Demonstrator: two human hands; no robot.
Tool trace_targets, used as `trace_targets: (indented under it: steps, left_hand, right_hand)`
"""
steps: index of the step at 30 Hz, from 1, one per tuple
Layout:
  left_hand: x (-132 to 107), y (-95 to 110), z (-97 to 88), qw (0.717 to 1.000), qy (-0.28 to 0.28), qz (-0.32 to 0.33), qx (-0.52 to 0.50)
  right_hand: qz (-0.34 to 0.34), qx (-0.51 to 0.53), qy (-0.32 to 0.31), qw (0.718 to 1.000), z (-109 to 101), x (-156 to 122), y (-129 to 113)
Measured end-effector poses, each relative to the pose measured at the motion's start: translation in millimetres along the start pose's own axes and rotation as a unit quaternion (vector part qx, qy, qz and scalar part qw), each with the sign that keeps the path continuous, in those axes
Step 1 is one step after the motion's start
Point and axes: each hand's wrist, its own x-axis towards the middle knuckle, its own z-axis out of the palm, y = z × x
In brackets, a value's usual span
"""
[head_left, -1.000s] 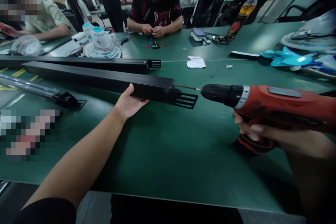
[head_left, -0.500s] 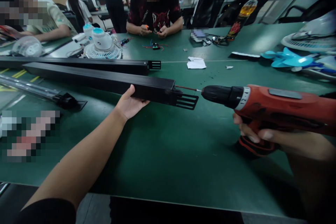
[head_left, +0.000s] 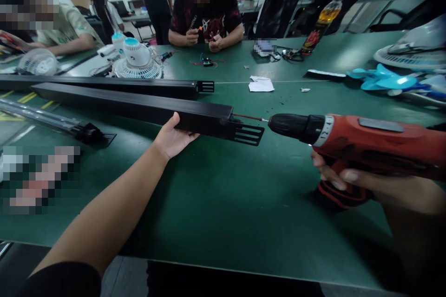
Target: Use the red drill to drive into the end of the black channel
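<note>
My left hand (head_left: pixel 176 138) is closed around a long black rectangular tube (head_left: pixel 205 113) near its right end, thumb on the near face. A slotted black bracket (head_left: pixel 249 134) sticks out of that end. My right hand (head_left: pixel 336 174) grips a red and black cordless drill (head_left: pixel 376 137) by its handle, fingers around the trigger area. From the drill's chuck (head_left: pixel 287 125) a thin reddish-brown rod (head_left: pixel 247 116) reaches left to the tube's open end, above the bracket. How far it goes inside is hidden.
A second black tube (head_left: pixel 153 87) lies behind, and a clear-sided one (head_left: pixel 45 116) at left. White fan parts (head_left: pixel 135 58) stand behind the tubes. Folded white paper (head_left: pixel 261 84), blue fan blades (head_left: pixel 386 76) and a tilted bottle (head_left: pixel 320 28) are beyond the drill. A person (head_left: pixel 207 14) sits opposite.
My hands, the tube and the drill stay almost in place. Across the table, the seated person's hand with a small orange-tipped item has risen slightly.
</note>
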Motion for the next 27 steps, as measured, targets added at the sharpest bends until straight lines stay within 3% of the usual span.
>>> trace_targets:
  steps: [18, 27]
  left_hand:
    - [0.0, -1.9, 7.4, 0.999, 0.025, 0.015, 0.017]
    - [2.8, -1.0, -1.2, 1.000, -0.005, -0.007, -0.007]
  right_hand:
    - [0.011, 0.023, -0.005, 1.000, -0.5, -1.1, 1.9]
    - [-0.015, 0.041, -0.023, 0.999, 1.9, -0.7, -0.2]
